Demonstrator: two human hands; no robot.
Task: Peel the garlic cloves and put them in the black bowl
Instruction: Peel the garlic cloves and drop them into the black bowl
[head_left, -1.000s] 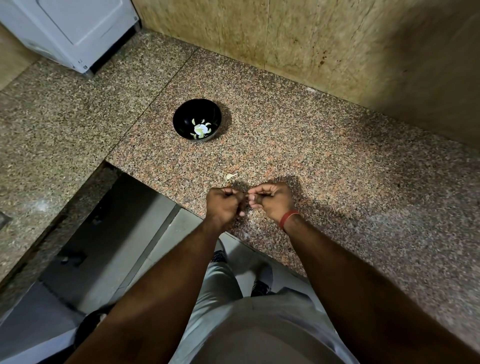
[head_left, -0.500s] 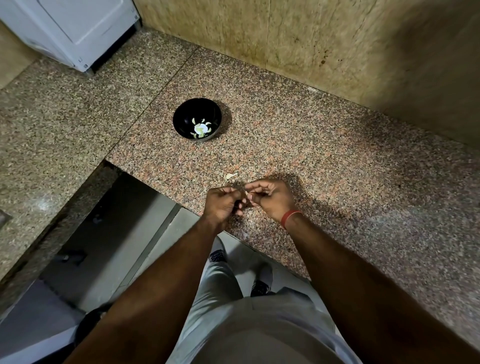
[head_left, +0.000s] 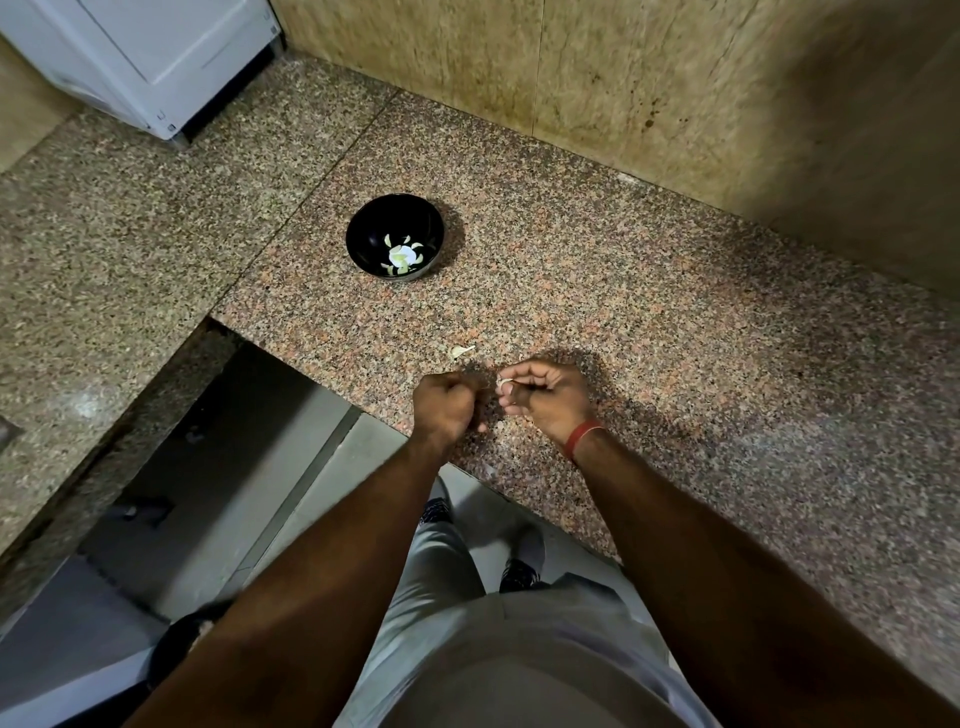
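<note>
Head view: the right hand (head_left: 545, 402) pinched a small pale garlic clove (head_left: 505, 384); the left hand (head_left: 448, 408) was curled, its contents hidden; the round black bowl (head_left: 363, 228) lay at eleven o'clock, nearer the left hand.

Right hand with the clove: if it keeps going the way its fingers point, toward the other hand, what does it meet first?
The left hand. The right hand pinches a clove with its fingers aimed left across a small gap, and nothing shows between them. Depth is unclear, so it might pass just beyond the knuckles.
</note>
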